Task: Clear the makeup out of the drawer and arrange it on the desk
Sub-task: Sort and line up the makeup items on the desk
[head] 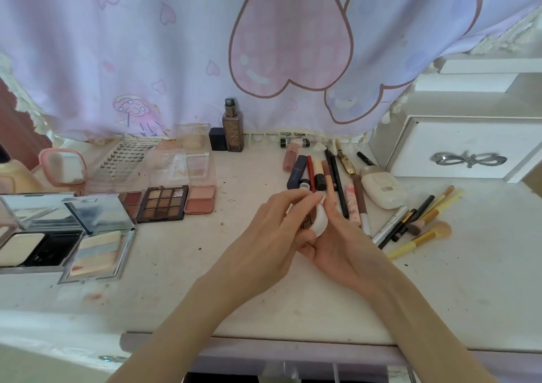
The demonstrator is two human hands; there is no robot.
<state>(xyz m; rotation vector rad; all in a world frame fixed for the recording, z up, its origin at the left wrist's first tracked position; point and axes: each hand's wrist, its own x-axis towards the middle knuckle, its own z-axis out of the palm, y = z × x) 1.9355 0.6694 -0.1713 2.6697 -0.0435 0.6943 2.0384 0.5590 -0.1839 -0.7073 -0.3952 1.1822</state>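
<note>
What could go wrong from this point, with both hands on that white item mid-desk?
1. Both the left hand and right hand grip the small white item above the desk; a slip could drop it onto the row of lip pencils.
2. The upright foundation bottle could tip if bumped.
3. The brushes lie loose and may roll.
</note>
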